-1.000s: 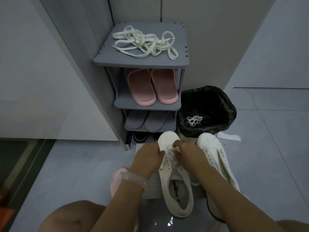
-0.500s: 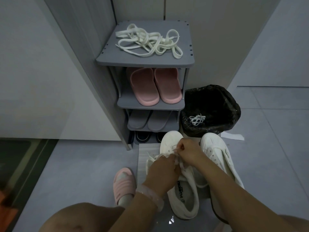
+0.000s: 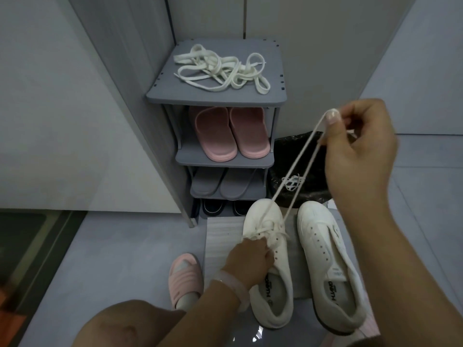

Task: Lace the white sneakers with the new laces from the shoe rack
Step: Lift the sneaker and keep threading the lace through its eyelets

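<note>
Right hand [image 3: 360,149] raised, pinching lace [image 3: 295,176] drawn from left sneaker [image 3: 273,271]; left hand [image 3: 246,261] grips that sneaker's eyelet area.

Two white sneakers sit side by side on a pale mat, toes toward the rack. The left sneaker [image 3: 271,276] carries an old lace [image 3: 295,176] through its front eyelets only; two strands run taut, up and to the right, from the shoe. The right sneaker [image 3: 325,261] is bare of laces, eyelets empty, tongue showing. On the grey rack [image 3: 250,96], top shelf, the new laces [image 3: 223,68] lie in a loose, tangled cream heap, flat and wide, untouched.
</note>
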Motion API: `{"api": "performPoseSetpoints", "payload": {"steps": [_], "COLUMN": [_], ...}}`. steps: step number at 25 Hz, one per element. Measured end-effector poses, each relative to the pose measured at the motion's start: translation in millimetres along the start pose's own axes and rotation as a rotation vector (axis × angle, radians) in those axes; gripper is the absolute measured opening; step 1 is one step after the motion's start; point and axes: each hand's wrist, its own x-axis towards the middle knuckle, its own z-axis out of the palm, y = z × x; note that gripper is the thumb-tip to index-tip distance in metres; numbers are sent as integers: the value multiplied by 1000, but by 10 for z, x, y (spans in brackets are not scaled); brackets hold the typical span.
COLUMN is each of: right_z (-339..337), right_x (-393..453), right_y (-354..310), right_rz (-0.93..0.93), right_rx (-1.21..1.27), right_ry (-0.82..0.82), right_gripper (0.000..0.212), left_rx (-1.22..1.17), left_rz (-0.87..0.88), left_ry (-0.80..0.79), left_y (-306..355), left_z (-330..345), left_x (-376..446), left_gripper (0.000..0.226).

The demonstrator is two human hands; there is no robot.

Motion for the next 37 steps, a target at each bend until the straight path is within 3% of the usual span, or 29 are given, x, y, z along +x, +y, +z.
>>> {"api": "performPoseSetpoints", "payload": {"steps": [3, 6, 8, 10, 11, 13, 15, 17, 19, 20, 22, 24, 27, 29, 32, 37], "right_z": [-16, 23, -9, -34, -54, -112, -220, -339, -398, -381, -261, -100, 84, 144, 177, 151], "right_x": [-66, -190, -258, -307, -312, -258, -138, -28, 16, -9, -171, -469, -927, -1017, -947, -825], "right_y": [57, 172, 155, 123, 121, 181, 232, 274, 342, 412, 639, 945, 1239, 1278, 1262, 1225], "right_rz": [169, 559, 627, 624, 617, 604, 611, 621, 592, 521, 301, 244, 274, 258, 293, 631], "right_rx": [135, 345, 380, 483, 548, 697, 891, 1037, 812, 482, -282, -623, -762, -842, -763, -600], "right_ry": [-146, -372, -587, -744, -758, -626, -410, -280, -278, -366, -665, -916, -1049, -958, -883, -851], "right_gripper": [18, 14, 12, 12, 13, 16, 17, 17, 21, 23, 22, 20, 31, 26, 20, 21], "left_rx": [-46, -70, -17, -13, -63, -206, -335, -348, -288, -295, -347, -361, -309, -304, -284, -124], "left_rz": [-79, -189, -83, 96, 125, 69, -29, -50, -41, -67, -132, -194, -207, -216, -220, -187], "left_ry": [116, 454, 522, 403, 289, 109, 160, 214, 295, 362, 458, 458, 365, 311, 299, 268], "left_y": [53, 69, 68, 51, 66, 78, 40, 45, 40, 27, -1, -40, -102, -139, -128, -216], "left_z": [-97, -285, -338, -299, -250, -148, -123, -174, -255, -303, -378, -366, -211, -114, -99, -91], "left_x": [-18, 86, 215, 325, 334, 293, 288, 288, 307, 318, 326, 329, 323, 355, 396, 458], "left_gripper": [30, 23, 39, 50, 52, 33, 16, 16, 21, 24, 28, 28, 24, 18, 13, 19]}}
